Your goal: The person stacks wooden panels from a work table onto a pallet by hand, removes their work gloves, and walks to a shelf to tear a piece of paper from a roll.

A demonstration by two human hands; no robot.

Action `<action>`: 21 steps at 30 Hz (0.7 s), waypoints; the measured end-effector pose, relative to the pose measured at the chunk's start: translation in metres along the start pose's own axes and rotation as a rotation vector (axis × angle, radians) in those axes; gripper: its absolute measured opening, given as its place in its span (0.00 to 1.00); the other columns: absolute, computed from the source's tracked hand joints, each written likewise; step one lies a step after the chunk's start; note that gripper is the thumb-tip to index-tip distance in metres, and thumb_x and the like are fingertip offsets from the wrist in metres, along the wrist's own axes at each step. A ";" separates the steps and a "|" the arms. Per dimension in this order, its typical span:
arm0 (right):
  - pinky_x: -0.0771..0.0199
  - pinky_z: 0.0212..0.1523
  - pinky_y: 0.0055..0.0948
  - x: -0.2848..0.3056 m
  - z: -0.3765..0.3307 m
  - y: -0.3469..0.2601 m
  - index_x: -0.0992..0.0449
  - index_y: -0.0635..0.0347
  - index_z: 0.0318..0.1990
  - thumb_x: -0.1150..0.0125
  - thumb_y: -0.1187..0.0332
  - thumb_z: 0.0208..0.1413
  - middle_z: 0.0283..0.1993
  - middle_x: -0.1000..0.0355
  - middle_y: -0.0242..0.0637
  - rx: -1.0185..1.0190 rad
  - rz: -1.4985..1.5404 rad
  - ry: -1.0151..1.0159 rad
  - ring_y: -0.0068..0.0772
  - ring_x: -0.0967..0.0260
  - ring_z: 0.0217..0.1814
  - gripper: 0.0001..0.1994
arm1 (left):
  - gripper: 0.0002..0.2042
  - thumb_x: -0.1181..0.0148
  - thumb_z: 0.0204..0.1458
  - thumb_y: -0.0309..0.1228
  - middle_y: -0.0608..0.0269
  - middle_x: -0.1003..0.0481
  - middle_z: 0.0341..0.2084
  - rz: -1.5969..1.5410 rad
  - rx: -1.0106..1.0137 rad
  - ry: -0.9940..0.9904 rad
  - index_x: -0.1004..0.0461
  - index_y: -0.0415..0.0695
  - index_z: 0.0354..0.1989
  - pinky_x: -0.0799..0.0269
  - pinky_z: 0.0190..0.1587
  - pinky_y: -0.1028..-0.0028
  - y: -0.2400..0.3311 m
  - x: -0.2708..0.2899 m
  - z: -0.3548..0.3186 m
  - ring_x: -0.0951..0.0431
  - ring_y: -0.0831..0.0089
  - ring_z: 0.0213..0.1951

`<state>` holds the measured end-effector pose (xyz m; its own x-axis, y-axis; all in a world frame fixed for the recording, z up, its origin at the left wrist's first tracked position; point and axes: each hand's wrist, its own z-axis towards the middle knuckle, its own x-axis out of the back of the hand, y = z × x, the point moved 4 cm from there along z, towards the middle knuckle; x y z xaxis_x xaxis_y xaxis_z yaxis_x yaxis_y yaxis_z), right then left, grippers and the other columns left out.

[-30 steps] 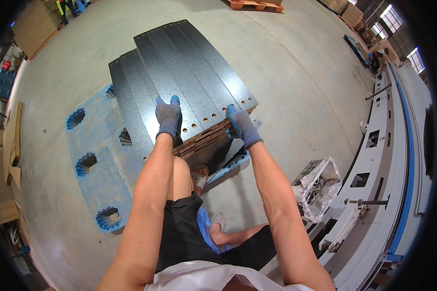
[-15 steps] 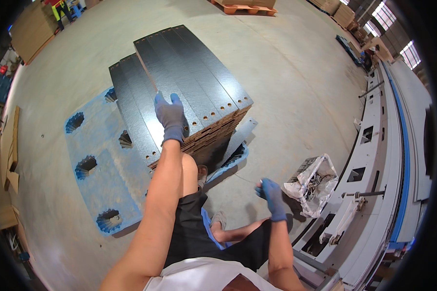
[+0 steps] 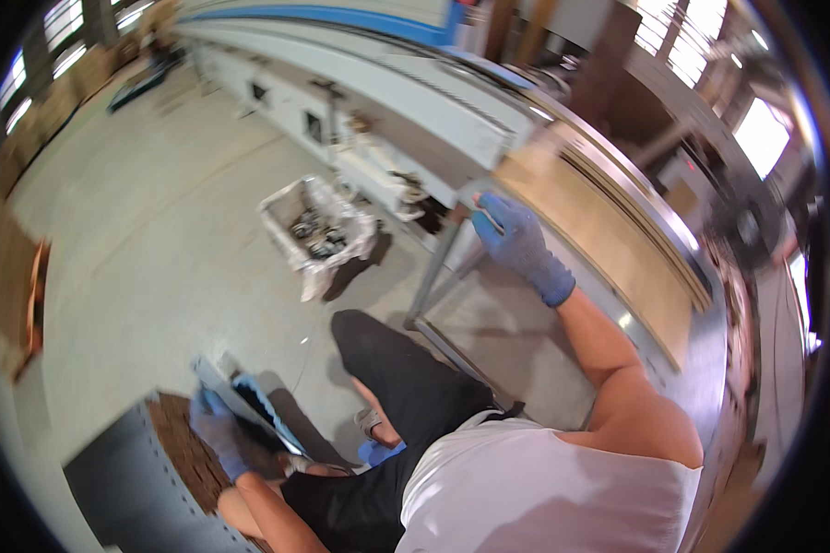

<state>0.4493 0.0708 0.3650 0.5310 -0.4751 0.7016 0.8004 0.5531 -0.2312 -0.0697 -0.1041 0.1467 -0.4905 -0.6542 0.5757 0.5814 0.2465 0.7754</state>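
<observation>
My right hand (image 3: pixel 518 241), in a blue-grey glove, is raised beside the end of the long white machine. Its fingers are curled in, with a small pale spot between them; what they hold, if anything, I cannot make out. At the lower left hangs my left hand (image 3: pixel 217 433), gloved alike, in front of the brown layered side of a stack of dark boards (image 3: pixel 124 484). Motion smears its fingers, and whether they touch the stack I cannot tell. A light wood-coloured panel (image 3: pixel 609 249) lies on the machine's end, close to my right hand.
A box lined with white plastic (image 3: pixel 281 217), holding metal bits, stands on the floor before the long machine (image 3: pixel 406 101). A grey metal leg frame (image 3: pixel 433 276) rises near my knee. A blue pallet edge (image 3: pixel 267 405) shows beside the stack.
My view has swung right, from the board stack to the machine's end. My left hand has come off the top of the boards. My right hand has risen toward the panel.
</observation>
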 end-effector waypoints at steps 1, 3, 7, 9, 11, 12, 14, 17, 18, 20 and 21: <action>0.28 0.45 0.41 0.025 -0.011 0.009 0.25 0.62 0.44 0.40 0.70 0.52 0.41 0.25 0.48 0.012 -0.076 0.056 0.51 0.27 0.44 0.12 | 0.15 0.47 0.57 0.35 0.39 0.23 0.39 0.043 0.089 -0.253 0.23 0.36 0.44 0.26 0.46 0.62 -0.001 -0.029 -0.006 0.21 0.50 0.42; 0.29 0.47 0.41 0.078 -0.036 0.031 0.25 0.62 0.43 0.40 0.70 0.52 0.41 0.26 0.48 -0.088 -0.198 0.045 0.51 0.28 0.45 0.12 | 0.21 0.48 0.52 0.46 0.41 0.22 0.34 0.352 -0.006 -0.627 0.22 0.39 0.39 0.27 0.45 0.55 -0.004 -0.095 -0.044 0.23 0.43 0.39; 0.31 0.48 0.42 0.116 -0.073 0.070 0.26 0.62 0.43 0.40 0.70 0.49 0.41 0.28 0.46 -0.107 -0.374 0.007 0.51 0.31 0.47 0.12 | 0.20 0.47 0.50 0.47 0.43 0.23 0.35 0.544 -0.203 -1.312 0.20 0.40 0.31 0.28 0.48 0.59 0.003 -0.179 -0.155 0.23 0.49 0.44; 0.31 0.49 0.42 0.110 -0.101 0.094 0.26 0.61 0.43 0.39 0.69 0.48 0.41 0.29 0.46 -0.166 -0.396 -0.051 0.51 0.32 0.47 0.13 | 0.19 0.46 0.50 0.45 0.43 0.24 0.35 0.564 -0.209 -1.426 0.21 0.39 0.30 0.29 0.47 0.58 -0.020 -0.215 -0.197 0.23 0.48 0.43; 0.32 0.50 0.42 0.107 -0.108 0.100 0.27 0.61 0.43 0.39 0.69 0.48 0.41 0.30 0.46 -0.207 -0.397 -0.116 0.51 0.33 0.48 0.14 | 0.17 0.46 0.49 0.43 0.42 0.23 0.34 0.569 -0.133 -1.474 0.21 0.39 0.28 0.28 0.45 0.60 0.008 -0.220 -0.221 0.23 0.47 0.43; 0.33 0.51 0.43 0.110 -0.110 0.100 0.27 0.61 0.43 0.38 0.69 0.47 0.41 0.31 0.45 -0.211 -0.385 -0.108 0.51 0.33 0.49 0.14 | 0.17 0.46 0.49 0.43 0.42 0.23 0.34 0.578 -0.128 -1.487 0.21 0.39 0.28 0.28 0.45 0.60 -0.005 -0.233 -0.230 0.23 0.47 0.43; 0.33 0.52 0.43 0.103 -0.102 0.088 0.28 0.61 0.43 0.38 0.68 0.47 0.41 0.32 0.45 -0.214 -0.338 -0.125 0.52 0.34 0.49 0.15 | 0.14 0.44 0.48 0.39 0.44 0.22 0.36 0.651 -0.641 -1.764 0.20 0.41 0.34 0.28 0.47 0.62 -0.051 -0.242 -0.269 0.23 0.50 0.44; 0.34 0.52 0.44 0.092 -0.097 0.089 0.28 0.61 0.43 0.38 0.67 0.47 0.42 0.32 0.45 -0.205 -0.308 -0.186 0.52 0.34 0.49 0.15 | 0.14 0.43 0.48 0.35 0.46 0.22 0.39 0.122 -0.198 -1.428 0.21 0.43 0.40 0.28 0.48 0.63 -0.070 -0.228 -0.284 0.23 0.53 0.45; 0.34 0.53 0.45 0.092 -0.097 0.087 0.28 0.61 0.43 0.38 0.67 0.46 0.42 0.32 0.45 -0.184 -0.292 -0.133 0.52 0.34 0.49 0.16 | 0.14 0.43 0.48 0.35 0.46 0.22 0.39 0.123 -0.186 -1.436 0.21 0.43 0.40 0.28 0.48 0.63 -0.072 -0.230 -0.288 0.23 0.53 0.45; 0.34 0.53 0.45 0.100 -0.095 0.093 0.28 0.60 0.44 0.38 0.68 0.46 0.42 0.32 0.45 -0.187 -0.298 -0.093 0.53 0.34 0.49 0.16 | 0.18 0.40 0.46 0.37 0.47 0.23 0.43 0.134 -0.229 -1.512 0.23 0.43 0.45 0.28 0.50 0.62 -0.083 -0.243 -0.289 0.25 0.51 0.48; 0.35 0.53 0.46 0.096 -0.092 0.089 0.28 0.61 0.44 0.37 0.68 0.46 0.43 0.33 0.45 -0.187 -0.290 -0.119 0.53 0.35 0.50 0.16 | 0.21 0.39 0.44 0.38 0.48 0.24 0.45 0.155 -0.227 -1.533 0.24 0.43 0.47 0.29 0.52 0.62 -0.088 -0.230 -0.291 0.26 0.50 0.50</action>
<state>0.5969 0.0115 0.3501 0.2469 -0.5048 0.8271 0.9558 0.2673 -0.1222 0.1811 -0.1833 -0.1296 -0.5059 0.7307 0.4584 0.7003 0.0376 0.7128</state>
